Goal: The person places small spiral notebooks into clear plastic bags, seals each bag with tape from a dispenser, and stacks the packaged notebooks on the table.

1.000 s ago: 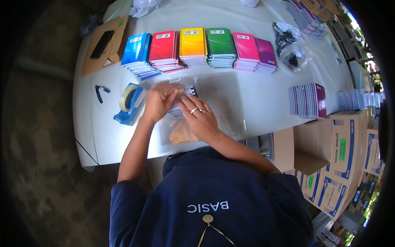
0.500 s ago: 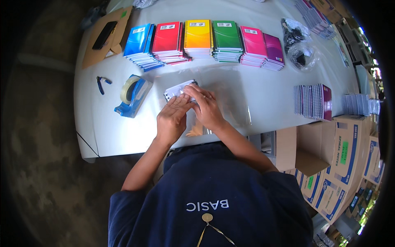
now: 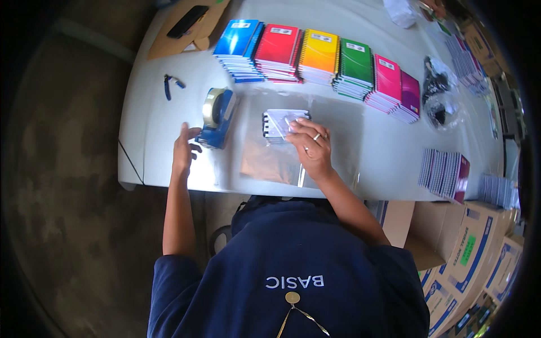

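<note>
A small bundle of spiral notebooks (image 3: 275, 125), white on top with black binding along its edges, lies at the middle of the table. Clear plastic film (image 3: 332, 121) spreads under and around it. My right hand (image 3: 313, 147), a ring on one finger, rests at the bundle's right side, its bent fingers pinching the plastic over the top. At the left, my left hand (image 3: 185, 149) is empty, fingers apart, just beside the near end of a blue tape dispenser (image 3: 221, 121) with a roll of clear tape.
Notebook stacks in blue (image 3: 236, 45), red (image 3: 277, 48), yellow (image 3: 319, 53), green (image 3: 354, 65), pink (image 3: 387, 79) and purple (image 3: 410, 93) line the back. Nippers (image 3: 172, 85), a phone (image 3: 187, 21) on cardboard, bagged black pieces (image 3: 439, 84), another notebook stack (image 3: 445, 173) and cartons (image 3: 462, 253) surround.
My left hand has left the bundle and moved left to the tape dispenser. My right hand stays at the bundle. The whole view has shifted and turned.
</note>
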`<state>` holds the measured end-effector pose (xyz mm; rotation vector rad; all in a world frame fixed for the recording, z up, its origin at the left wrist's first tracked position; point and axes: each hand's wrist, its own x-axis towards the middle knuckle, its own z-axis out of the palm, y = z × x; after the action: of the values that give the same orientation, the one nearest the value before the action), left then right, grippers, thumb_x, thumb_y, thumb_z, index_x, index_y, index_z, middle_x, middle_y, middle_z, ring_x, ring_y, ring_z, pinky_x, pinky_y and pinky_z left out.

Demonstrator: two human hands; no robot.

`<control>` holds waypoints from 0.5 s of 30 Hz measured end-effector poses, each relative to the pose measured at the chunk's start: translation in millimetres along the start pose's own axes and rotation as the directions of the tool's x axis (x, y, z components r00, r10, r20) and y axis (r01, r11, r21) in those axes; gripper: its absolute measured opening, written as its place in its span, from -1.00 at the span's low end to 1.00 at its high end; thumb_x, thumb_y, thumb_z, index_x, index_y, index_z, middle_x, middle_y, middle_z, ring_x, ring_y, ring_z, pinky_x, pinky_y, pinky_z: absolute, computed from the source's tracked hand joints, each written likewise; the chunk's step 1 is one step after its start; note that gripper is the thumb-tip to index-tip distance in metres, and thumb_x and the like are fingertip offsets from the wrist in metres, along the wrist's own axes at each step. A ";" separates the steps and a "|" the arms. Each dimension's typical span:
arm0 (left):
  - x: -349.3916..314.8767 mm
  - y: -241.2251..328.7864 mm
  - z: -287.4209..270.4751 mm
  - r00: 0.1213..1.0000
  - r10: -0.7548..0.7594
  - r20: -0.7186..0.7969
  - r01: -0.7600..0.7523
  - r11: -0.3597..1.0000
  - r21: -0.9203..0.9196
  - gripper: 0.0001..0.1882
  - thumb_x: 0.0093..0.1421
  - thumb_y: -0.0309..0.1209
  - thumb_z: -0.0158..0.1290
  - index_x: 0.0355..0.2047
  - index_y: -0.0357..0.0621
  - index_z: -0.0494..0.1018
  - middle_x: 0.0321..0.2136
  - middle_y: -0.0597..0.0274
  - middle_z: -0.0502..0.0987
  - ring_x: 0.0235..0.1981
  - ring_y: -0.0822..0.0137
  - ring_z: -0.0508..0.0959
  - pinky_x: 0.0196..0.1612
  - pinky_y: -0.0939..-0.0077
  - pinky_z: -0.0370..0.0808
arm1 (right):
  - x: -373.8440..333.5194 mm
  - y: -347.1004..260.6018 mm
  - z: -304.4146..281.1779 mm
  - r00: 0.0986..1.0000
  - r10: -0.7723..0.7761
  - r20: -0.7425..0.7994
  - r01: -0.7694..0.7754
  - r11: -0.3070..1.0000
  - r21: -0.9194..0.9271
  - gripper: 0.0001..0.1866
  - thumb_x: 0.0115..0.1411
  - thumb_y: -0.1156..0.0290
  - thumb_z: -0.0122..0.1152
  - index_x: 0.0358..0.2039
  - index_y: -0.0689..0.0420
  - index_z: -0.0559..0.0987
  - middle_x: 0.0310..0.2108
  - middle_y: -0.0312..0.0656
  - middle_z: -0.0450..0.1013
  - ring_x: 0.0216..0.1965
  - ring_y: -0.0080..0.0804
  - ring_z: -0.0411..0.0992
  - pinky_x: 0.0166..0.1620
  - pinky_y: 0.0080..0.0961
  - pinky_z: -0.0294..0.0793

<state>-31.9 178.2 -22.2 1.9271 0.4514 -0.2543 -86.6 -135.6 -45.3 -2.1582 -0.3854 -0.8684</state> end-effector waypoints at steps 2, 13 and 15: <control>2.8 8.3 4.0 0.993 -0.078 0.084 0.065 0.988 0.141 -0.44 0.23 -0.01 -0.14 -0.14 -0.34 0.47 -0.30 0.10 0.50 -0.57 0.41 0.41 -0.58 0.55 0.25 | -2.0 1.8 2.1 1.000 0.004 -0.005 -0.004 1.000 0.009 -0.81 -0.15 0.60 0.32 -0.51 0.00 0.60 -0.24 -0.39 0.53 -0.07 -0.45 0.43 -0.07 -0.46 0.27; -22.7 -64.4 -35.4 0.909 0.126 0.397 0.095 0.865 -0.493 -0.82 0.10 -0.35 0.10 -0.52 -0.21 0.53 0.08 -0.01 0.35 -0.07 0.16 0.48 0.05 0.36 0.35 | -1.3 4.1 2.8 1.000 -0.008 0.002 0.008 0.999 0.037 -0.77 -0.23 0.62 0.39 -0.55 0.02 0.58 -0.29 -0.32 0.56 -0.10 -0.37 0.45 -0.08 -0.45 0.30; -17.9 -79.6 -41.0 0.990 -0.052 0.130 0.054 0.998 -0.014 -0.84 0.14 -0.40 0.10 -0.46 -0.26 0.55 -0.51 0.23 0.58 -0.46 0.38 0.52 -0.30 0.47 0.47 | -0.8 0.9 3.0 1.000 -0.009 0.013 0.009 0.998 0.056 -0.77 -0.23 0.62 0.39 -0.54 0.02 0.58 -0.28 -0.32 0.55 -0.10 -0.37 0.45 -0.08 -0.45 0.30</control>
<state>-83.1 239.5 -66.2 1.8707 0.4174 -0.4069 -85.4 -134.0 -47.8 -2.1134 -0.4213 -0.8397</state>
